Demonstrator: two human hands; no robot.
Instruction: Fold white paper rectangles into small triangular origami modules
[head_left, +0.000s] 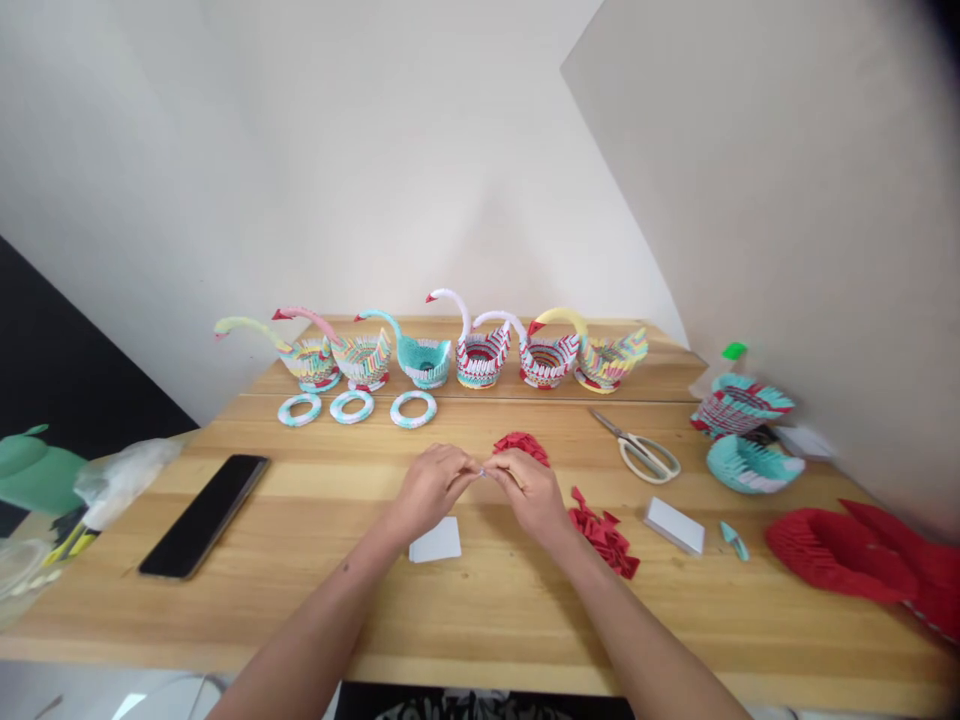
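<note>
My left hand and my right hand meet over the middle of the table, fingertips pinched together. Between them is a small whitish piece of paper, mostly covered by the fingers, so its folds cannot be made out. Below my left hand lie a few flat white paper slips. Behind my right hand sits a heap of red folded paper pieces, partly hidden by it. A looser pile of red folded pieces lies beside my right forearm.
Several folded-paper swans line the back, with white-and-teal paper rings before them. A black phone lies left. On the right are scissors, a white paper stack, a teal paper basket and a large red paper piece.
</note>
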